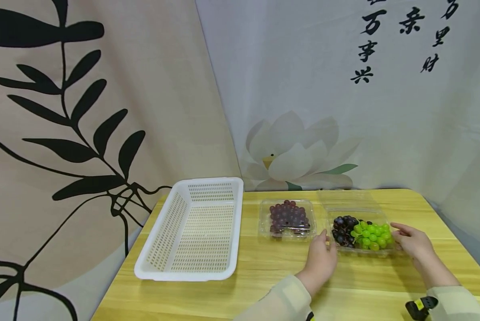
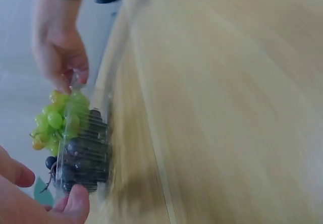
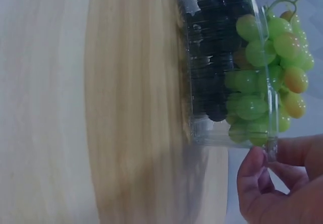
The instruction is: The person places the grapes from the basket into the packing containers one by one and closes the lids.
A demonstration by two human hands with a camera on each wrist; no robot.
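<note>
An open clear plastic box [image 1: 384, 253] lies on the wooden table [image 1: 264, 276] and holds black grapes [image 1: 342, 228] and green grapes [image 1: 373, 235]. My left hand [image 1: 327, 241] holds the box's left end, its fingertips [image 2: 75, 204] against the plastic wall [image 2: 83, 156]. My right hand [image 1: 398, 234] is at the right end, with thumb and fingers [image 3: 257, 166] pinching the rim's corner beside the green grapes [image 3: 267, 82]. In the left wrist view the right hand [image 2: 70, 75] also pinches the rim above the green bunch [image 2: 55, 120].
A second clear box of dark red grapes [image 1: 288, 216] sits just left of the held one. An empty white perforated basket [image 1: 165, 232] stands at the table's left. The open lid [image 1: 344, 198] lies flat behind the box. Printed curtains hang close behind the table.
</note>
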